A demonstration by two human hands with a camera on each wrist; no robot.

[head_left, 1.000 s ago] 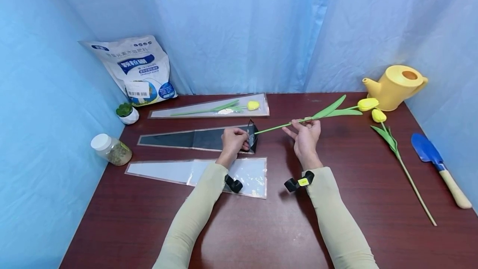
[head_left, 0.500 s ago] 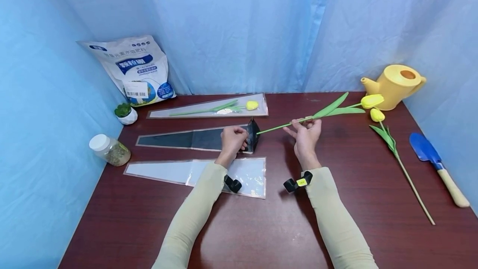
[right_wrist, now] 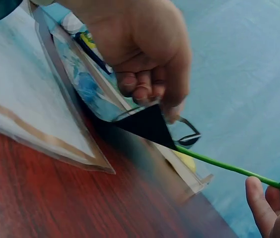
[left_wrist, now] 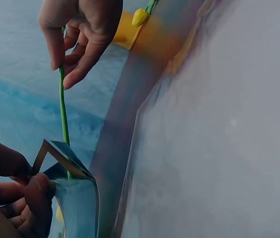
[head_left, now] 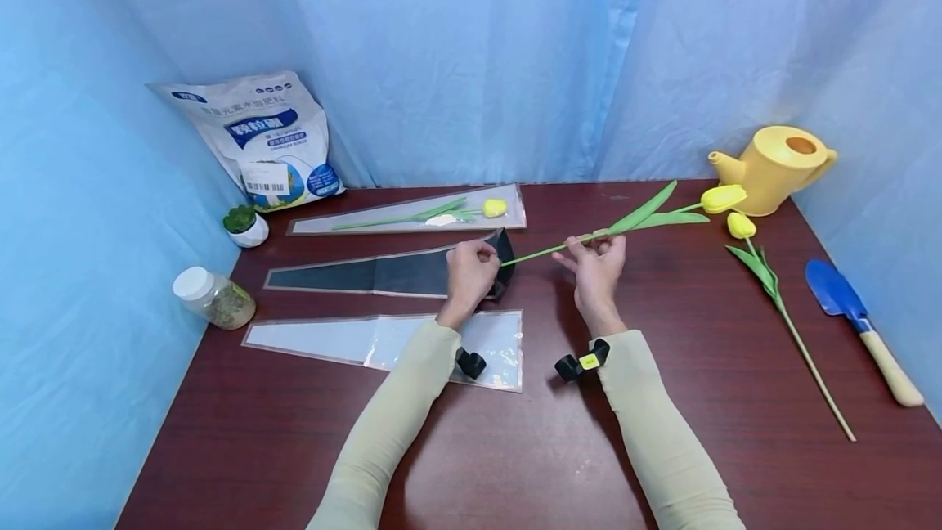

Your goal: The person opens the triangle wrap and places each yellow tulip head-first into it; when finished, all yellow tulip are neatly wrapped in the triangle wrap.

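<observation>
Between the thumb and fingers of my right hand (head_left: 599,275) is the green stem of a yellow tulip (head_left: 621,227), its bloom toward the watering can. The stem's lower end goes into the spread mouth of a black flower sleeve (head_left: 412,272), clearest in the left wrist view, where the sleeve (left_wrist: 78,206) rises around the stem. My left hand (head_left: 469,275) pinches the sleeve's edge at that mouth. Behind it lies a clear sleeve (head_left: 316,225) with a tulip (head_left: 495,208) inside. A white sleeve (head_left: 331,334) lies in front, partly under my left forearm.
Another tulip (head_left: 795,334) and a blue trowel (head_left: 839,289) lie at the right, near a yellow watering can (head_left: 782,166). At the left stand a fertilizer bag (head_left: 272,137), a small potted plant (head_left: 250,227) and a tilted jar (head_left: 221,301).
My left hand has shifted slightly right along the sleeve's mouth, which now gapes wider. The tulip and right hand have moved a little left.
</observation>
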